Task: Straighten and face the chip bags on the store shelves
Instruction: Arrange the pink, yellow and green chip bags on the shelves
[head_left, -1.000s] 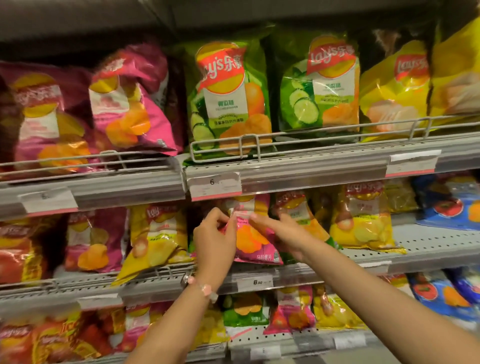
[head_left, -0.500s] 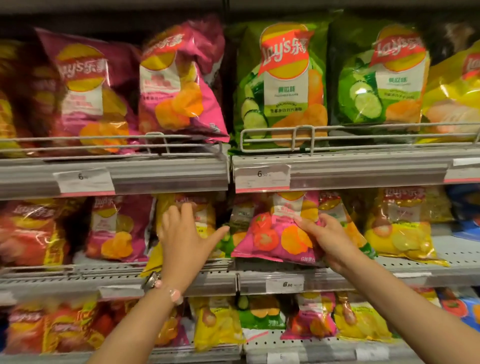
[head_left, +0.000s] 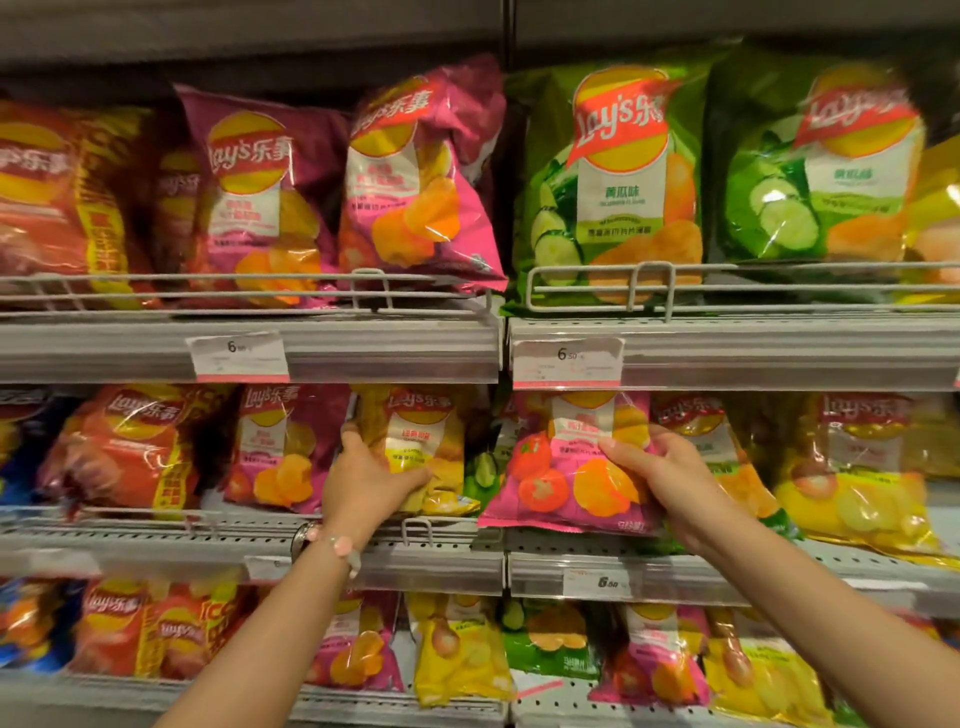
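On the middle shelf (head_left: 447, 551), left hand (head_left: 366, 480) grips yellow bag (head_left: 423, 441); right hand (head_left: 670, 480) pink bag (head_left: 566, 478).

Three shelf levels show. The top shelf (head_left: 363, 353) carries six bags in front: one red bag (head_left: 57, 202), two magenta bags (head_left: 260, 197), two green cucumber bags (head_left: 613, 182), and part of one yellow bag (head_left: 935, 218) at the far right. Three white price tags (head_left: 239, 356) sit on the shelf edges, a fourth blurred at lower left. Two hands reach in, the left hand (head_left: 363, 483) and the right hand (head_left: 670, 478), each on one bag. One bracelet (head_left: 332, 545) circles the left wrist.
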